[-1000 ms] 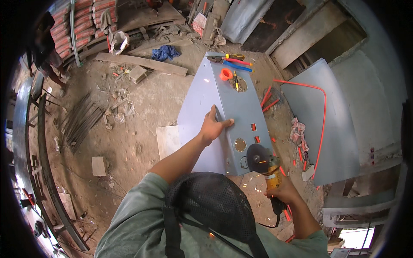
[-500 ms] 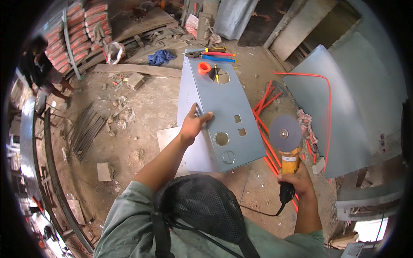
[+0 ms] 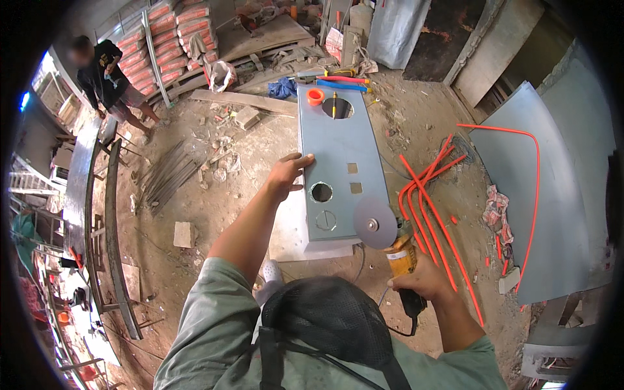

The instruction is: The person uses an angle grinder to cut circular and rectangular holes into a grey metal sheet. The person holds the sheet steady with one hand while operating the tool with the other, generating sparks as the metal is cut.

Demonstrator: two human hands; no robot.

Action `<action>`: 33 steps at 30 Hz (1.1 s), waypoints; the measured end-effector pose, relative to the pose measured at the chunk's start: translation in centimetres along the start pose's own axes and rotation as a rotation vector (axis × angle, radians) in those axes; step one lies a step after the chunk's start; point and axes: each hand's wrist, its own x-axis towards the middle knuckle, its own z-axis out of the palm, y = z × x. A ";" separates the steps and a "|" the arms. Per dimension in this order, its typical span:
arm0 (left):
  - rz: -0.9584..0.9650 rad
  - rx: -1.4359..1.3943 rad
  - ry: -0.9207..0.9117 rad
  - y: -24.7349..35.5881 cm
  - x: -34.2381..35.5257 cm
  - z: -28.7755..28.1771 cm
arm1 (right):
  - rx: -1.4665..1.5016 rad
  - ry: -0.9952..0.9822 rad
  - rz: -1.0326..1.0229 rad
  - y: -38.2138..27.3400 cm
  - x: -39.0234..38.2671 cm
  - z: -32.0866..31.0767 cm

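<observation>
A grey sheet-metal box point(image 3: 341, 143) with round and square cutouts lies before me. My left hand point(image 3: 289, 175) grips its left edge, thumb on the top face and fingers over the side. In my right hand point(image 3: 422, 279) is a yellow angle grinder point(image 3: 402, 261) with a large grey disc point(image 3: 383, 218). That disc overlaps the box's near right corner in view; whether it touches cannot be told. Near my left hand is a round hole point(image 3: 321, 192), with a scribed circle point(image 3: 325, 220) below it. An orange ring-shaped fitting point(image 3: 315, 98) and a yellow pen-like tool point(image 3: 335, 107) sit at the far end.
Tools with red and blue handles point(image 3: 341, 84) lie beyond the box. Orange conduits point(image 3: 429, 195) lie on the floor at right, beside a large metal sheet point(image 3: 520, 175). Metal rods point(image 3: 172, 175) lie at left. A person point(image 3: 110, 78) stands far left, near stacked sacks point(image 3: 179, 39).
The grinder has come left and down to the box's near right corner. My left hand has shifted along the edge. The whole view has turned, and the person at left shows more fully.
</observation>
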 end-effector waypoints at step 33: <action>0.057 0.129 -0.012 2.0 0.4 -1.5 | -0.356 0.428 0.295 -5.7 1.0 12.8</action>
